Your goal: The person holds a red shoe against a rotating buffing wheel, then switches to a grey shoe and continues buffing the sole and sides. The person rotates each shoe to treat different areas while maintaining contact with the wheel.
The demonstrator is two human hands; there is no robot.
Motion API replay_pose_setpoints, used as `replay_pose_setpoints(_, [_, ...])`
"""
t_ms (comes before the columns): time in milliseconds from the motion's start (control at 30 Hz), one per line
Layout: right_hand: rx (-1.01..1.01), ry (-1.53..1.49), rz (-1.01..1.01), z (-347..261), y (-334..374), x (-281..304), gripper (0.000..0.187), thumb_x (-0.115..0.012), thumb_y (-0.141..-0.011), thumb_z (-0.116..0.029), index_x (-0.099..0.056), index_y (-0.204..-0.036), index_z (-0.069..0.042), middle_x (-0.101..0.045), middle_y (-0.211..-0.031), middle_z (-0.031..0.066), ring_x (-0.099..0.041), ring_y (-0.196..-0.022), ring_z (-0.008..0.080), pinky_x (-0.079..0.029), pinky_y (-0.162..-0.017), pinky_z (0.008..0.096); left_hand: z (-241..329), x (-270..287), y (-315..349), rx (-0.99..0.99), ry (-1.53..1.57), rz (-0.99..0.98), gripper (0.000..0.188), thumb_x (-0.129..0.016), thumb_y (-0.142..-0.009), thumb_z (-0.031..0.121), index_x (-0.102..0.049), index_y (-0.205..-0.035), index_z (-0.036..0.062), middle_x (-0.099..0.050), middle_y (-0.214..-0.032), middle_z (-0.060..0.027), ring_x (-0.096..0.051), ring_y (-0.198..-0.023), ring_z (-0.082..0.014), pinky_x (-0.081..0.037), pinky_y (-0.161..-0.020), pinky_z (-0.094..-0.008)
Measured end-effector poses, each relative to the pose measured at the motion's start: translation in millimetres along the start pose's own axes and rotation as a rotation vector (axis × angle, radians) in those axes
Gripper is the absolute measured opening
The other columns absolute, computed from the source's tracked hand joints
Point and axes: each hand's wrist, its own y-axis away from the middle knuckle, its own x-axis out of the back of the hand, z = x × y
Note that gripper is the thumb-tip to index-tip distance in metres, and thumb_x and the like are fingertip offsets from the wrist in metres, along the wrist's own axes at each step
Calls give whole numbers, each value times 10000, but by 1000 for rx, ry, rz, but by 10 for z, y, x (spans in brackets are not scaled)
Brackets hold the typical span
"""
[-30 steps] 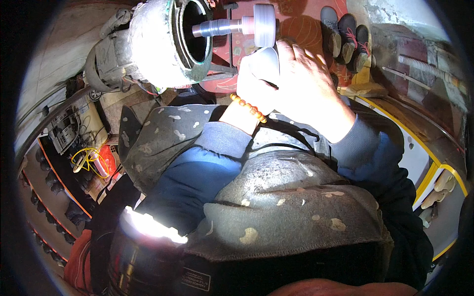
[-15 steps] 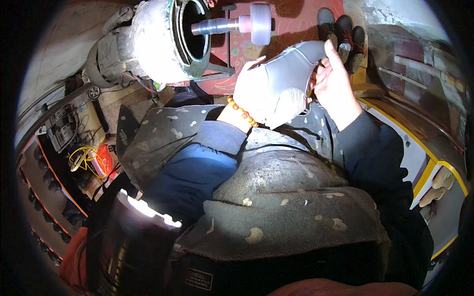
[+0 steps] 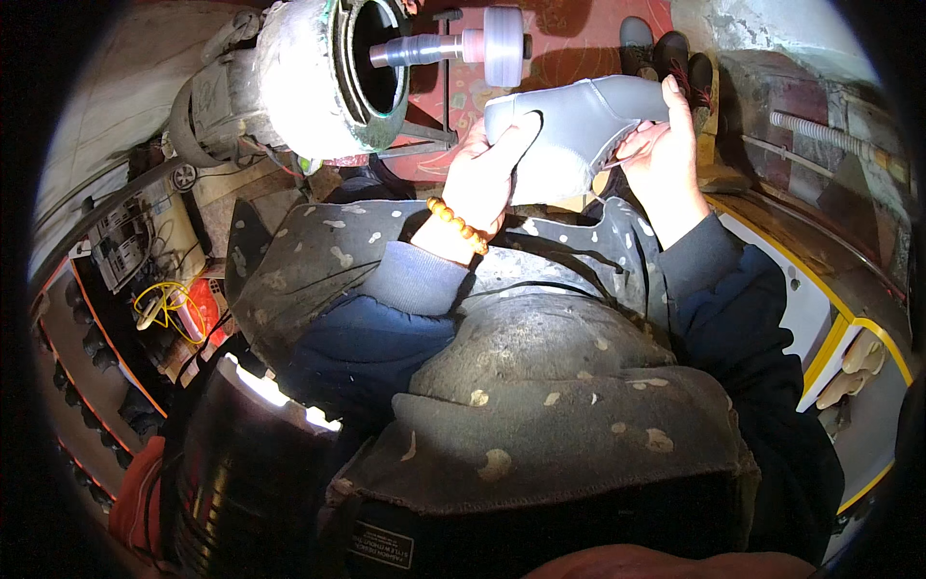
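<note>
A smooth grey shoe upper (image 3: pixel 569 125), with seams across it, is held up over my lap between both hands. My left hand (image 3: pixel 479 179), with a beaded bracelet at the wrist, grips its left end, thumb pressed on the outer face. At the narrower right end, my right hand (image 3: pixel 661 159) holds it with the thumb up along the edge and the fingers curled underneath. Just beyond my left hand, apart from the shoe upper, a pale wheel (image 3: pixel 503 46) looks blurred on the shaft (image 3: pixel 420 50) of a machine (image 3: pixel 309 82).
Dark shoes (image 3: pixel 670 58) stand on the floor at the far right. A yellow-edged rack (image 3: pixel 820 357) with shoe-shaped pieces is on my right. At left are a rack (image 3: pixel 87 386) of dark items and a yellow cable (image 3: pixel 169 309). A spotted apron (image 3: pixel 540 376) covers my lap.
The shoe upper has turned, and more of its smooth side shows. My left hand has shifted to its left end, thumb now on the face. My right hand has moved slightly right.
</note>
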Motion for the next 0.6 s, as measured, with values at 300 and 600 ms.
replay_pose_setpoints(300, [29, 0, 126, -34, -20, -99, 450, -832, -948, -542, -660, -1078, -147, -680, -932, -1, -620, -800, 122, -459, -691, 281, 6, 97, -212, 51, -59, 20, 434, -808, -1010, 273, -665, -1318, 3, -749, -1175, -96, -719, -1064, -177, -587, -938, -325])
replay_pose_setpoints(600, [30, 99, 54, -13, -15, -181, 488, -829, -929, -587, -624, -1043, -159, -524, -848, -49, -423, -740, 113, -415, -706, 298, 70, 182, -228, 53, -39, 43, 472, -799, -1011, 279, -649, -1372, 14, -745, -1231, -105, -737, -1090, -200, -606, -946, -339])
